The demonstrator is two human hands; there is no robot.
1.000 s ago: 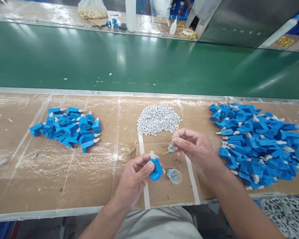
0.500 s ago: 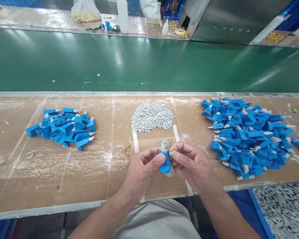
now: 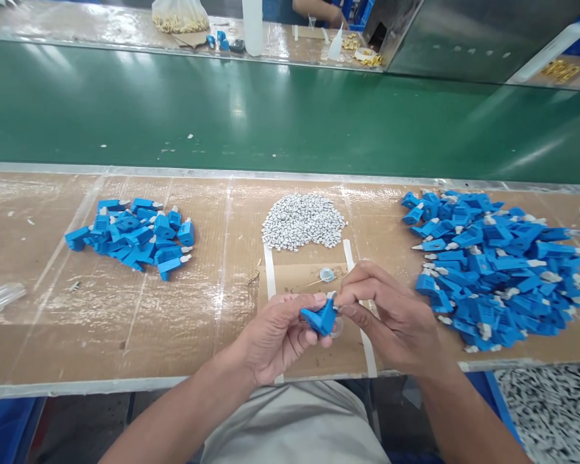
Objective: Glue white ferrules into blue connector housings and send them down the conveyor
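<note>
My left hand (image 3: 285,328) grips a blue plastic part (image 3: 323,318) above the cardboard at the centre. The fingertips of my right hand (image 3: 386,309) are pinched at the part's upper right end, on something small that they mostly hide. Just beyond the hands lies a small round clear dish (image 3: 327,275) with a thin stick beside it. Farther back is a heap of small white-grey pieces (image 3: 303,221). One pile of blue parts (image 3: 133,235) lies at the left, and a larger pile (image 3: 497,264) at the right.
A green belt (image 3: 198,116) runs behind the table. Across it stand a white bottle (image 3: 252,29) and a bag of yellowish pieces (image 3: 181,18), near another person's arm (image 3: 319,9). A clear plastic piece (image 3: 2,299) lies far left. Below right is a bin of dark and white pieces (image 3: 555,406).
The blue part has been turned from upright to slanting in my left hand. My right hand has shifted to its upper end. The camera view has moved slightly, and another person's arm now shows.
</note>
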